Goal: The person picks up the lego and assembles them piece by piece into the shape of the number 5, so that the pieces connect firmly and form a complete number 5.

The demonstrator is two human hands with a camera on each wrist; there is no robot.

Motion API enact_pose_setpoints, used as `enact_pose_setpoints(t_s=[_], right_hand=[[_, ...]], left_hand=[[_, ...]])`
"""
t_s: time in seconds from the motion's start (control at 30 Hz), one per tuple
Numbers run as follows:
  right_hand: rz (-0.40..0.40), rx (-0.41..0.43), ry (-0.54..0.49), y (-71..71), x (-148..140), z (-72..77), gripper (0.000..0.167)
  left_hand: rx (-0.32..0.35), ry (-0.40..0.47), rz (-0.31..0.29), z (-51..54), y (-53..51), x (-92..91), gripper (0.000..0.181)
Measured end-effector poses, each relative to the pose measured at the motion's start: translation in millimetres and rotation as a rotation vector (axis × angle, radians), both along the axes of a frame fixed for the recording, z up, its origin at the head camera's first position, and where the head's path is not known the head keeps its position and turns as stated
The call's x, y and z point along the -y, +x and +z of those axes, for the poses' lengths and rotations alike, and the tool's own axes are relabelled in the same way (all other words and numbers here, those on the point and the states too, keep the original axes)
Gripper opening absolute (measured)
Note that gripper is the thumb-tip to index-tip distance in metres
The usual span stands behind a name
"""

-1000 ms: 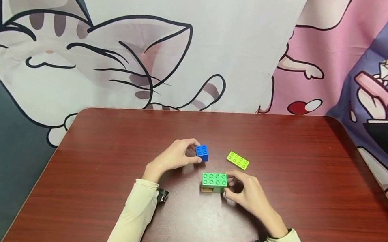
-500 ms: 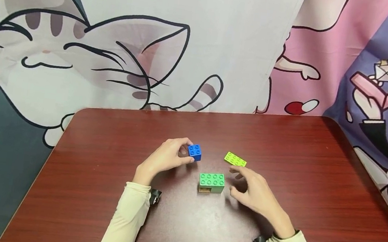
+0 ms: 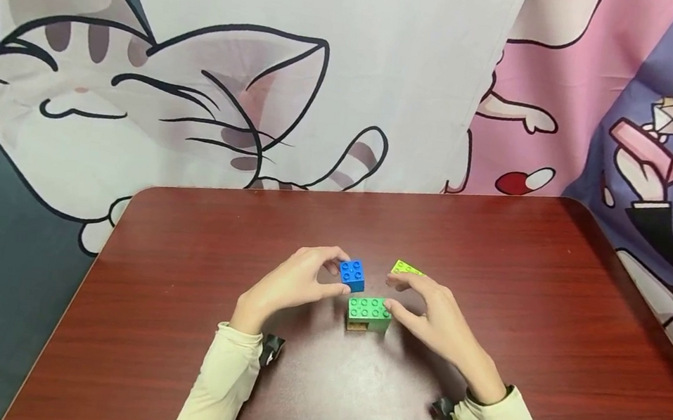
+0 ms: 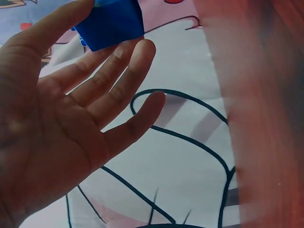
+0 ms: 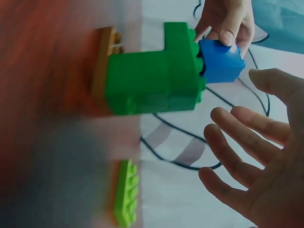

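Observation:
My left hand (image 3: 291,286) pinches a blue toy building brick (image 3: 352,276) between thumb and fingers. In the right wrist view, the blue brick (image 5: 221,61) is held just above the studded top of a stack of green bricks (image 5: 156,76); whether they touch I cannot tell. Under those green bricks lies a brown base piece (image 5: 100,71). My right hand (image 3: 439,326) hovers at the stack's right end, fingers spread and holding nothing, its thumb near the top studs. Behind it a flat lime-green brick (image 3: 404,268) lies partly hidden by the fingers.
The stack stands on a reddish-brown wooden table (image 3: 167,330). A printed cloth (image 3: 431,73) with a cartoon cat hangs behind the table's far edge. Dark wrist cameras sit at both cream sleeves (image 3: 222,372).
My right hand has let go of the green stack and moved up beside its top. My left hand, after a small shift left, has brought the blue brick right, closer to the stack.

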State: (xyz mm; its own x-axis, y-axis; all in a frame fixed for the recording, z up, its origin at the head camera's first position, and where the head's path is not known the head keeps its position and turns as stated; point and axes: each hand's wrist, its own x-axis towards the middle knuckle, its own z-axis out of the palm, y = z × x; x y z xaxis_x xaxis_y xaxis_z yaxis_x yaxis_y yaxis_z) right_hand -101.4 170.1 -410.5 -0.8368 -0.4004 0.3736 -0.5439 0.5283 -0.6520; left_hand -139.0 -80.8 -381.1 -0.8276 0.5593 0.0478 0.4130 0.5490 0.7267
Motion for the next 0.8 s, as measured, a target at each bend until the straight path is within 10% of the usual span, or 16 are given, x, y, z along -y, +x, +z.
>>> enact_pose_setpoints(t_s=[0.63,0.8], right_hand=[[0.090,-0.017,-0.097,-14.3,21,1.2,0.038],[0.097,-0.026,-0.107,-13.3,22,0.1,0.038]], left_hand=[[-0.003,0.004,-0.123,2.7,2.4,-4.6,0.033],[0.089,0.072,-0.095,1.1,0.8,4.3,0.045]])
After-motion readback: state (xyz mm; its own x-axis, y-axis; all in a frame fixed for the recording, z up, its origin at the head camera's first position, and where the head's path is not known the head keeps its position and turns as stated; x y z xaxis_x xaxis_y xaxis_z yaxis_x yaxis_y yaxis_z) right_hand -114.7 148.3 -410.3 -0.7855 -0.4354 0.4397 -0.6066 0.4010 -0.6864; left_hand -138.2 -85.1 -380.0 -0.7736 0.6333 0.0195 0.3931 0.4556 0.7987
